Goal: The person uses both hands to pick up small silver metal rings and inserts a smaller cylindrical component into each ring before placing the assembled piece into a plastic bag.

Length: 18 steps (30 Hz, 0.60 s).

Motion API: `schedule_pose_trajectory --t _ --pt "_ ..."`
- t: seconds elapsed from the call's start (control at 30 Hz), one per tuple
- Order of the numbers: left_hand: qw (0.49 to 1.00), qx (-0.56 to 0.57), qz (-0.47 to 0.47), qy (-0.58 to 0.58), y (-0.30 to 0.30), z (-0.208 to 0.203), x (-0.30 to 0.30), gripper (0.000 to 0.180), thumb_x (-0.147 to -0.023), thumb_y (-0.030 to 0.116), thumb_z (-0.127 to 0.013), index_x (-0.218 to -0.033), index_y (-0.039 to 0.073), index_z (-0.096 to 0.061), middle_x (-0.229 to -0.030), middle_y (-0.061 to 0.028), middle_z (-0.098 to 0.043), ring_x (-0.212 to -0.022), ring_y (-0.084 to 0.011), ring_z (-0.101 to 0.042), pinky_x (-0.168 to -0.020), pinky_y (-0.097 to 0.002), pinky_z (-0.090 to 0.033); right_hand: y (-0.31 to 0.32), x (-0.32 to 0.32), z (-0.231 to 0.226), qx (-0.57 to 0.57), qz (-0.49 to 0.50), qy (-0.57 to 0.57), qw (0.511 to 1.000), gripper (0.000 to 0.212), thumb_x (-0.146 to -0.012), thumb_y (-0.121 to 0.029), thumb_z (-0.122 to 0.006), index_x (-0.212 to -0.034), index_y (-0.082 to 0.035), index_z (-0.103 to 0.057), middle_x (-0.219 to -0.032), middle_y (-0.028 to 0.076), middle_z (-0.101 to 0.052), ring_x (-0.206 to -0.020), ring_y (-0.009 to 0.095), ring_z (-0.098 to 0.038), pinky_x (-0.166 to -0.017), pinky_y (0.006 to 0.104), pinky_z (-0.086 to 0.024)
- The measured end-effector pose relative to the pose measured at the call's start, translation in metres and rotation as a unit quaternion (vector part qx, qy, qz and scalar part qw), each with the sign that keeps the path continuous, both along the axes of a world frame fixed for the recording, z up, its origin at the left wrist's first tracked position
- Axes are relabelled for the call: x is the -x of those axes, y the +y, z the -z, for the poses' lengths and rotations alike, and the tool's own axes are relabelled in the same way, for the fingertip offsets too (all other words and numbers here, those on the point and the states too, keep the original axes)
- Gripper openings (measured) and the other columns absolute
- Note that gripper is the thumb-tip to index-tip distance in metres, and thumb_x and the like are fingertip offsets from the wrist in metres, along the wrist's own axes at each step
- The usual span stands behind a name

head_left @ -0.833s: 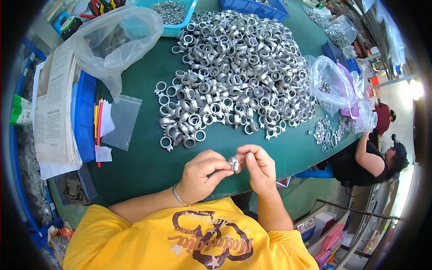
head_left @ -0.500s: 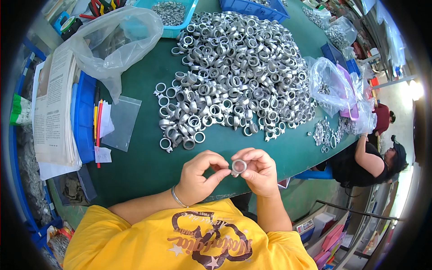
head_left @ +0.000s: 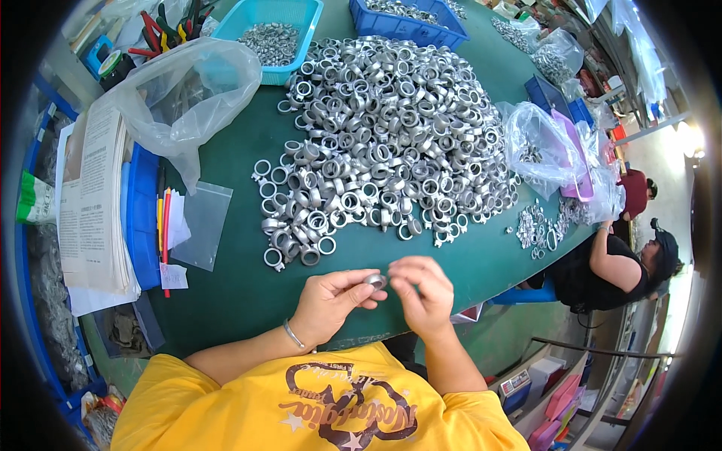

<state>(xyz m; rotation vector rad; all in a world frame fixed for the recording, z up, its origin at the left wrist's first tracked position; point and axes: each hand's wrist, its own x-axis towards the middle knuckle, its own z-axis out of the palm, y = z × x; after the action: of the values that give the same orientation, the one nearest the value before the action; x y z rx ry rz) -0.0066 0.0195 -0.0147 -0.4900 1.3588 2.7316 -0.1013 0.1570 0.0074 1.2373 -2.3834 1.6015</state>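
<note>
Between the thumb and fingers of my left hand (head_left: 331, 304), near the table's front edge, is a small silver metal ring (head_left: 375, 281). My right hand (head_left: 423, 295) is just right of the ring, its thumb and fingers spread apart and slightly blurred, with nothing seen in it. Beyond both hands spreads a large heap of similar metal rings (head_left: 391, 135), many with a small stub on the side. A few rings lie loose along the heap's near left edge.
On the green table (head_left: 218, 301) stand a turquoise basket (head_left: 301, 73) and a blue crate (head_left: 410, 28) of small metal parts. A plastic bag (head_left: 177, 113), newspapers (head_left: 94, 195) and pencils (head_left: 166, 240) lie left. At right, a person (head_left: 613, 267) sits beside small parts (head_left: 538, 225).
My right hand has let go of the ring and moved slightly away. The ring, now in my left hand alone, has shifted left and tilted. The whole view has shifted slightly.
</note>
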Motion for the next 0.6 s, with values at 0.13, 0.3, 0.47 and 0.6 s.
schedule_pose_trajectory --t 0.13,0.3,0.47,0.6 --pt "0.991 0.080 -0.047 0.093 0.000 0.006 0.000 0.034 -0.079 -0.004 -0.058 -0.113 -0.002 -0.051 -0.107 -0.0129 -0.057 -0.093 -0.0160 -0.058 -0.080 -0.0260 -0.048 0.006 0.013 0.004 0.009 0.090 -0.156 0.984 0.006 -0.081 -0.001 -0.056 -0.085 0.002 -0.060 -0.081 0.008 -0.059 -0.069 0.013 -0.055 -0.060 0.0231 -0.045" --pt "0.978 0.119 -0.100 0.140 0.003 0.007 -0.001 0.052 -0.074 -0.009 -0.061 -0.121 0.001 -0.041 -0.111 -0.0131 -0.055 -0.097 -0.0163 -0.056 -0.082 -0.0270 -0.046 0.005 0.002 0.002 0.021 -0.015 -0.417 0.908 0.018 -0.090 -0.014 -0.048 -0.097 0.001 -0.056 -0.082 0.006 -0.061 -0.069 0.009 -0.057 -0.058 0.0196 -0.044" --pt "0.950 0.253 -0.084 0.165 0.000 0.005 -0.002 0.056 -0.073 -0.010 -0.061 -0.122 0.002 -0.039 -0.112 -0.0132 -0.054 -0.095 -0.0167 -0.056 -0.082 -0.0275 -0.046 0.003 -0.009 0.009 0.145 -0.058 -0.503 0.850 0.014 -0.081 -0.001 -0.059 -0.094 0.001 -0.052 -0.087 0.008 -0.060 -0.075 0.011 -0.058 -0.062 0.0214 -0.048" --pt "0.945 0.242 -0.143 0.168 0.005 0.000 0.000 0.047 -0.073 -0.010 -0.061 -0.117 0.000 -0.045 -0.108 -0.0115 -0.052 -0.090 -0.0160 -0.057 -0.080 -0.0261 -0.047 0.003 -0.011 0.011 0.195 -0.062 -0.516 0.832 0.016 -0.080 0.003 -0.059 -0.094 0.002 -0.051 -0.090 0.010 -0.059 -0.080 0.014 -0.059 -0.067 0.0242 -0.050"
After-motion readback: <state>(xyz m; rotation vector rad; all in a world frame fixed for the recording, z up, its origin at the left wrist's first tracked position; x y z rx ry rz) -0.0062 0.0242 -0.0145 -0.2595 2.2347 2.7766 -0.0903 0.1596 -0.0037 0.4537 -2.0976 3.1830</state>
